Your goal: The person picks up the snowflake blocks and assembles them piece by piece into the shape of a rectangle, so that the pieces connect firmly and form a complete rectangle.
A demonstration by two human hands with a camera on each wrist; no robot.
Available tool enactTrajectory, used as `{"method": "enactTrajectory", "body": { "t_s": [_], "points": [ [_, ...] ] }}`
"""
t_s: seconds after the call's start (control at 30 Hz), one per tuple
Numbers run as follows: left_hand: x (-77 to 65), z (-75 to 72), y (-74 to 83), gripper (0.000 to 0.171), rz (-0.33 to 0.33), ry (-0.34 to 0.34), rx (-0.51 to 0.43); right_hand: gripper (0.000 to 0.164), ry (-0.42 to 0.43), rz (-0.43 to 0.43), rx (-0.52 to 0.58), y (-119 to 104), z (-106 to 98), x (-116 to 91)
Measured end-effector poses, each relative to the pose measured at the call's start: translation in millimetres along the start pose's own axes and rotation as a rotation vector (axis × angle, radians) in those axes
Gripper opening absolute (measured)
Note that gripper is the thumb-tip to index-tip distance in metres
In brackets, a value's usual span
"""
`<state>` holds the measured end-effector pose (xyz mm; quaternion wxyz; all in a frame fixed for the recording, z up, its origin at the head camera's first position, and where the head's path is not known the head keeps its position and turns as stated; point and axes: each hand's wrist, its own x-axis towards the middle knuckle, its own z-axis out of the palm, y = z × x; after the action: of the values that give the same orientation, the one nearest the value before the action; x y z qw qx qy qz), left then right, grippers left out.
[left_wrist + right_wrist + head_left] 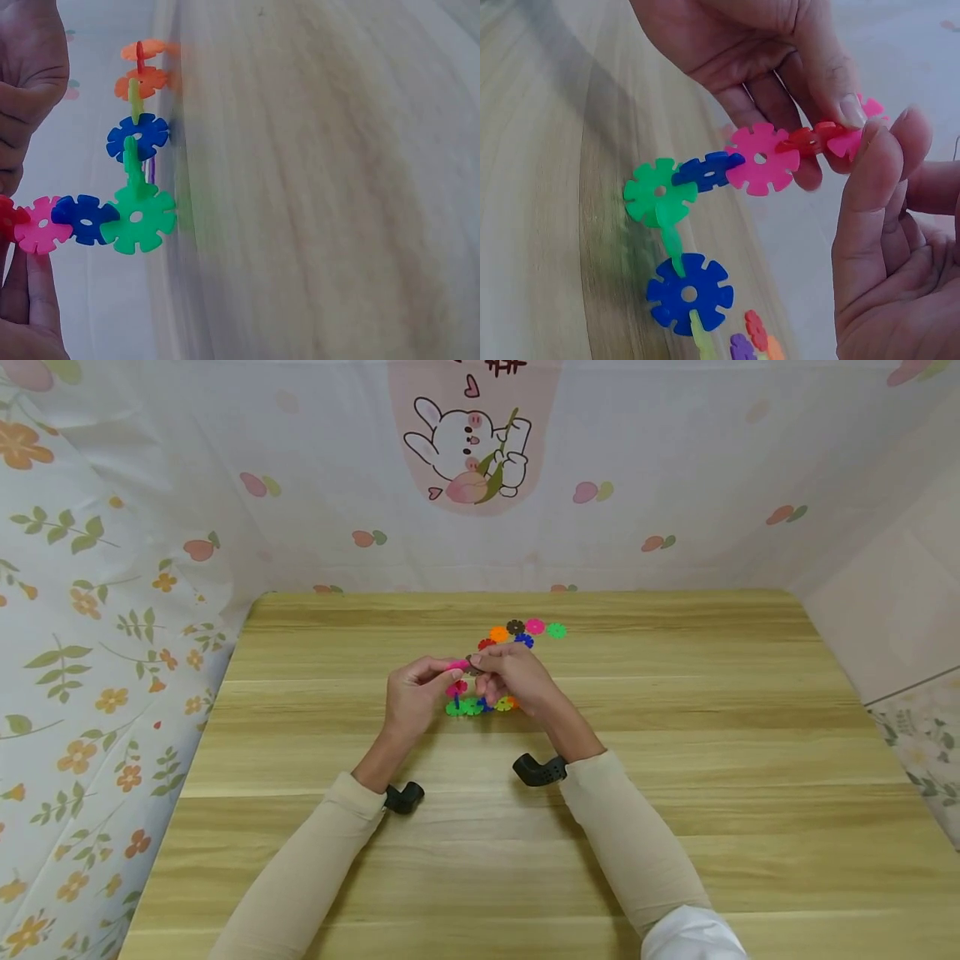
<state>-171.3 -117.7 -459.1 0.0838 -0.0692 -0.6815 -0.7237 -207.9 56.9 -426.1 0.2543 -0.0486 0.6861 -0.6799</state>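
Note:
My left hand (412, 695) pinches a pink notched plastic disc (457, 665) between thumb and fingers. From the right, my right hand (523, 677) meets it, holding a dark brown disc (472, 662) at the pink one's edge; its fingers hide much of it. In the right wrist view a chain hangs from the pinched pink disc: a red disc (817, 138), another pink disc (762, 159), a blue disc (709, 172) and a green disc (660, 191). The chain turns at the green disc toward a larger-looking blue disc (690, 293).
Beyond my right hand, more discs lie on the wooden table (712, 735), among them an orange disc (498, 633), a brown disc (515, 627), a pink disc and a light green disc (557, 631). A printed cloth (315, 485) hangs behind the table.

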Motion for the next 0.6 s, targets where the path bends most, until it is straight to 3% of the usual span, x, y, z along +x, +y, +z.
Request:
{"method": "enactTrajectory", "body": {
  "t_s": [0.3, 0.6],
  "points": [
    [1.0, -4.6, -6.9, 0.014, 0.051, -0.049, 0.069, 0.031, -0.04, 0.03, -0.118, -1.6, -5.6, 2.5],
    [2.7, -6.0, -6.0, 0.014, 0.01, -0.013, 0.053, 0.033, 0.006, 0.017, -0.185, -5.9, -25.4, 7.2]
  ]
}}
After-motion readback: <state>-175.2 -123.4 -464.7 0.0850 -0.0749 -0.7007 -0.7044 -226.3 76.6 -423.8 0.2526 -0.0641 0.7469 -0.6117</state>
